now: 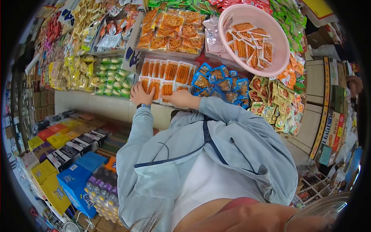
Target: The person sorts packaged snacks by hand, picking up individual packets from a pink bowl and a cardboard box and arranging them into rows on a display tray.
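Note:
Rows of clear packets with orange-red snack sticks [171, 71] fill a shallow display box in front of me. My left hand [141, 94] rests at the box's lower left corner, its fingers apart on the front-row packets. It touches the packets without gripping one. Just to its right, my right hand [181, 99] reaches in from the right with its fingers drawn together at the lower end of a front-row snack packet [167, 89]. Its fingertips are partly hidden.
A pink basin [286, 50] holding similar packets stands at the upper right. Blue snack packets [224, 83] lie right of the box, green-and-white ones [113, 77] left. Cartons [79, 178] and bottled drinks [103, 192] are stacked at the lower left.

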### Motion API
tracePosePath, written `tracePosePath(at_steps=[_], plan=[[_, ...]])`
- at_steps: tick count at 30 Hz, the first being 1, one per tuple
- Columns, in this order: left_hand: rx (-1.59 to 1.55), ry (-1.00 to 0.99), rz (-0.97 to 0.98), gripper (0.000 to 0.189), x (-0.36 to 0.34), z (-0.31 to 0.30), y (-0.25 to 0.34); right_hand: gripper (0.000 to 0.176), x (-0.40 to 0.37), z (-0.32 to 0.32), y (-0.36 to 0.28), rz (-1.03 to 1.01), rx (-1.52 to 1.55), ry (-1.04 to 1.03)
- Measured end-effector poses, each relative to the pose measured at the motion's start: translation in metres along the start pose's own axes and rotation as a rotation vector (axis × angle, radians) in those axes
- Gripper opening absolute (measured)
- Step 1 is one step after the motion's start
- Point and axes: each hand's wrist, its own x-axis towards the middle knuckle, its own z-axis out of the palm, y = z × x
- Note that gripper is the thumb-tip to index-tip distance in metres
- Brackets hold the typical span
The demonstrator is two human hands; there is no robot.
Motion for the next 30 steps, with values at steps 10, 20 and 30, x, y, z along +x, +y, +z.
tracePosePath(at_steps=[10,20,30], plan=[[-0.011,-0.028,-0.014,0.071,0.002,0.001,-0.001,0.039,-0.137,-0.202,0.135,0.713,-0.023,1.016],[-0.025,-0.03,-0.005,0.07,0.001,-0.001,0.0,0.026,-0.189,-0.182,0.187,1.095,-0.069,0.47],[-0.018,-0.002,-0.007,0.071,0.001,0.001,-0.002,0.034,-0.218,-0.225,0.13,0.623,0.53,1.015]])
